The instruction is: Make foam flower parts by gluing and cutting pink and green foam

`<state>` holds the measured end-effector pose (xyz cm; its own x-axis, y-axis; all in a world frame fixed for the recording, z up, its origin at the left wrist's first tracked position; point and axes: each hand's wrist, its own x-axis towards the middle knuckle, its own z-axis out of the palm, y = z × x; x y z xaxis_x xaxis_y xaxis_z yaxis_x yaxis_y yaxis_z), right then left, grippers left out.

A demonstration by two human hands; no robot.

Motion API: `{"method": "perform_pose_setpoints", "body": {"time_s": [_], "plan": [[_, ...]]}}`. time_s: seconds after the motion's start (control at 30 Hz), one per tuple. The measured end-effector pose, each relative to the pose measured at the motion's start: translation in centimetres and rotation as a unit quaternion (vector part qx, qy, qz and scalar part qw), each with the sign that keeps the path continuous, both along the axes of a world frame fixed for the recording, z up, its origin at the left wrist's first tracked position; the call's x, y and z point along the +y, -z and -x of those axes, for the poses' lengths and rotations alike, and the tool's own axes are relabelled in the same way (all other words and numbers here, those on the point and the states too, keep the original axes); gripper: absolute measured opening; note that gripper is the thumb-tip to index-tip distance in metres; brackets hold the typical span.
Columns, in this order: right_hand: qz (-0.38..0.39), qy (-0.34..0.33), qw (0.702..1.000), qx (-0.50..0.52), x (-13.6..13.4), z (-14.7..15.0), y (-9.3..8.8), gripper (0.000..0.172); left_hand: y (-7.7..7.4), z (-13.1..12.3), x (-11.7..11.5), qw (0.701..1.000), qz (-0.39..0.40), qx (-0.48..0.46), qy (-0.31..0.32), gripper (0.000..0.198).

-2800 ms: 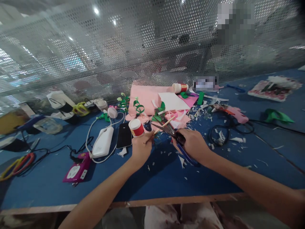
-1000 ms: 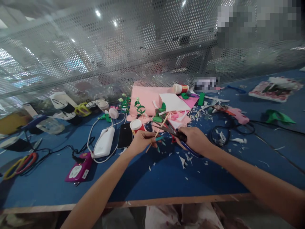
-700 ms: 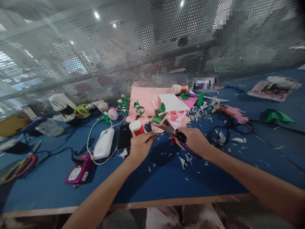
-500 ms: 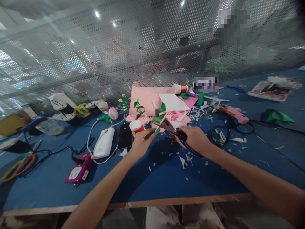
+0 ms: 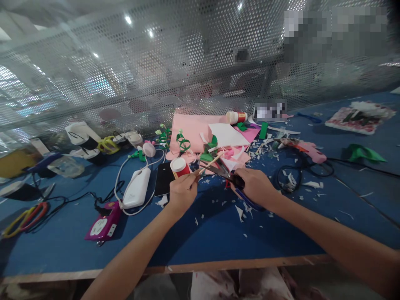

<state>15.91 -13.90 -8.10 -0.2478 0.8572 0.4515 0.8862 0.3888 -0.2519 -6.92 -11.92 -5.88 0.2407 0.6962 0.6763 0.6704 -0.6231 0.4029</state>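
Note:
Between the fingers of my left hand is a thin pale stick that slants up to the right. My right hand is closed round the dark blue handles of a pair of scissors. The scissor blades point left and lie close to the stick, partly open. Just behind my left hand stands a red and white paper cup. Beyond the blades are pink paper scraps and a white sheet on a large pink sheet.
A black phone, a white power bank and a purple socket box lie left on the blue table. Paper scraps, cables and a pink glue gun are to the right. A perforated metal screen stands behind.
My left hand has turned and shifted slightly left and down, and the stick now lies flatter. The scissor blades have opened wider.

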Motion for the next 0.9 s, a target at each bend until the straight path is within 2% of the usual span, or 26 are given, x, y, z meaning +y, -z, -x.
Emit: {"method": "perform_pose_setpoints", "body": {"time_s": [0.07, 0.13, 0.2, 0.27, 0.3, 0.37, 0.43, 0.5, 0.57, 0.63, 0.73, 0.8, 0.83, 0.9], "plan": [[-0.009, -0.003, 1.0, 0.002, 0.0, 0.0, 0.0, 0.015, -0.1, -0.2, -0.2, 0.999, 0.04, -0.023, 0.01, 0.022], [-0.017, -0.006, 1.0, 0.002, 0.0, -0.1, -0.1, 0.014, -0.4, -0.3, -0.1, 0.984, 0.146, -0.078, 0.067, 0.024], [-0.021, -0.005, 1.0, -0.003, 0.2, -0.3, -0.2, 0.014, -0.7, -0.4, 0.2, 0.94, 0.273, -0.142, 0.149, 0.03], [-0.018, 0.002, 1.0, -0.015, 0.3, -0.5, -0.4, 0.017, -0.9, -0.3, 0.6, 0.889, 0.365, -0.189, 0.203, 0.038], [-0.013, 0.008, 1.0, -0.023, 0.4, -0.6, -0.4, 0.018, -0.9, -0.3, 0.8, 0.873, 0.391, -0.2, 0.213, 0.039], [0.002, 0.019, 0.999, -0.042, 0.5, -0.7, -0.5, 0.019, -0.9, -0.2, 1.1, 0.865, 0.41, -0.203, 0.208, 0.038], [0.018, 0.026, 0.998, -0.059, 0.5, -0.8, -0.6, 0.019, -0.7, -0.1, 1.2, 0.881, 0.4, -0.183, 0.177, 0.031], [0.029, 0.033, 0.997, -0.069, 0.4, -0.7, -0.7, 0.019, -0.6, 0.0, 1.2, 0.915, 0.355, -0.146, 0.124, 0.024], [0.034, 0.04, 0.996, -0.072, 0.3, -0.6, -0.7, 0.02, -0.4, 0.0, 0.9, 0.96, 0.258, -0.086, 0.069, 0.021], [0.035, 0.044, 0.996, -0.071, 0.2, -0.5, -0.7, 0.021, -0.2, -0.1, 0.4, 0.992, 0.122, -0.02, 0.025, 0.023], [0.038, 0.047, 0.996, -0.065, 0.0, -0.2, -0.6, 0.021, -0.1, -0.2, -0.3, 0.999, -0.035, 0.031, -0.021, 0.023], [0.04, 0.043, 0.996, -0.06, 0.0, -0.1, -0.5, 0.02, -0.1, -0.3, -0.6, 0.997, -0.059, 0.031, -0.031, 0.02], [0.04, 0.04, 0.997, -0.057, 0.0, -0.1, -0.5, 0.019, -0.2, -0.4, -0.6, 0.998, -0.043, 0.025, -0.028, 0.019], [0.033, 0.037, 0.997, -0.054, 0.1, -0.2, -0.4, 0.019, -0.5, -0.4, -0.4, 0.999, 0.046, -0.005, 0.003, 0.018]]}}
